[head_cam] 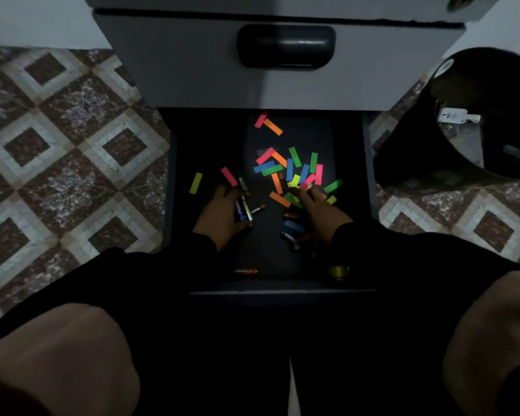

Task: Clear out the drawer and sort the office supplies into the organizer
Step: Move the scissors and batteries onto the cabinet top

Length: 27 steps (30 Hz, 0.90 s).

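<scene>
1. Overhead, a grey cabinet (192,70) stands on a patterned tile floor (57,151); its upper drawer front carries a dark recessed handle (285,46) and sits closed.
2. Below it, the open drawer (368,163) is pulled out toward the person. Its interior is dark, and the contents lie loose on the bottom, unsorted.
3. To the right of the drawer, a black bin (427,163) stands tilted toward the camera on the floor. It holds a white item (457,117) against its far inner wall; other contents are too dim to identify.
4. Drawer contents, main group: a heap of coloured paper strips (291,169) in pink, orange, green, blue and yellow, right of centre. Two more strips, pink and orange, lie apart near the back. A yellow strip (196,183) and a pink strip (228,176) lie separately on the left.
5. Left hand (219,214), in a dark sleeve, is curled round several batteries (243,210). One further battery (258,209) lies just beside that hand.
6. Right hand (321,210) rests on the near edge of the strip heap, fingers spread and fairly straight, touching the strips; no grip is visible.
7. More batteries (288,237) and a blue strip lie near the right wrist.
8. Near the drawer's front edge lie one battery (245,271) and a small yellow-green object (338,271), not identifiable.
</scene>
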{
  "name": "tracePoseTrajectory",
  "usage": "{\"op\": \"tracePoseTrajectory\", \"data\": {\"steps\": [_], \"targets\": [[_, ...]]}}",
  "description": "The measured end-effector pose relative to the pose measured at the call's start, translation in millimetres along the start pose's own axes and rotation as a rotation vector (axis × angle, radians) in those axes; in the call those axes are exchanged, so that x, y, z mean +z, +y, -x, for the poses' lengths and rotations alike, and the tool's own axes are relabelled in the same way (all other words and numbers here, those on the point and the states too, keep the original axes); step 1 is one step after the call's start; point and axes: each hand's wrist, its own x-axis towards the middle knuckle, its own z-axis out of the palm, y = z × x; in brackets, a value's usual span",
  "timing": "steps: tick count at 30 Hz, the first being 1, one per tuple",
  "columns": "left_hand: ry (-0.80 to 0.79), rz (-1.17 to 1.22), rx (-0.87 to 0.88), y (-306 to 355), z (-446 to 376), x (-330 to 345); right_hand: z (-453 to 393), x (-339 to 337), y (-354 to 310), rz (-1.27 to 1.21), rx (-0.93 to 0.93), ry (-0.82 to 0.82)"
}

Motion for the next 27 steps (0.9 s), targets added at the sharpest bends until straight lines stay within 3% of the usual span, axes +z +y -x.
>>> {"op": "tracePoseTrajectory", "data": {"steps": [4, 8, 16, 20, 23, 27], "targets": [[-0.026, 0.0, -0.023, 5.6, -1.3, 8.8, -8.0, 11.2, -8.1, -0.02, -0.047, 0.09], [-0.027, 0.017, -0.035, 7.3, -2.1, 12.3, -17.6, 10.8, -12.2, -0.077, 0.073, 0.124], [0.063, 0.168, -0.091, 12.7, -7.0, 13.5, -24.2, 6.1, -22.0, -0.539, 0.223, 0.264], [0.039, 0.083, -0.051, 9.1, -6.8, 11.0, -21.7, 1.5, -18.7, -0.362, 0.128, 0.296], [0.008, 0.048, -0.025, 7.6, -3.7, 12.2, -18.5, -5.1, -18.7, -0.179, -0.025, 0.198], [0.029, 0.077, -0.051, 8.9, -1.7, 17.5, -20.7, -5.0, -25.9, -0.105, -0.089, 0.055]]}}
